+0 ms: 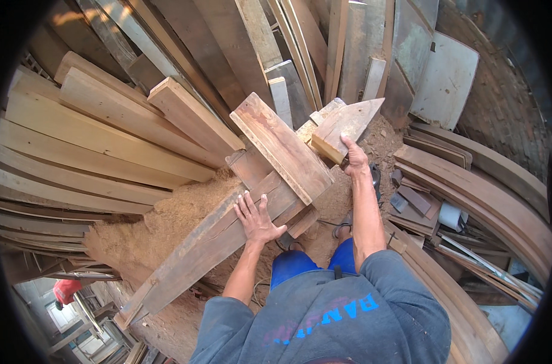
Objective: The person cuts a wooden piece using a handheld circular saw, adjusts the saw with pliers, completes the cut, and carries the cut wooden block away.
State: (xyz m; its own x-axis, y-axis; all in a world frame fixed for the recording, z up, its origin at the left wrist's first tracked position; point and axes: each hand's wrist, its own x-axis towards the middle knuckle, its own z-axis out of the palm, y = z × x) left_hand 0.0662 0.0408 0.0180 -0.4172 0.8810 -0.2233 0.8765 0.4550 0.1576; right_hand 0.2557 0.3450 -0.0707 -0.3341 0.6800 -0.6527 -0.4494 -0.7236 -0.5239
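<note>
My left hand (257, 222) lies with its fingers spread on a long, weathered board (209, 255), which runs from the middle toward the lower left. At the right, my right hand (355, 159) grips the near edge of a wooden block (347, 126) that tapers to a point. The thumb rests on top of the block; the other fingers are mostly hidden beneath it. Between the two hands and a little farther off, a thick reddish-brown plank (282, 147) lies slantwise across other wood pieces. Smaller offcuts (304, 220) sit under its near end.
Sawdust (185, 218) is heaped beside the long board. Many planks (94, 139) lean or lie at the left and back. Stacked boards (470, 194) and scraps fill the right side. A pale panel (447, 80) stands at the back right. A person in red (66, 291) is far left.
</note>
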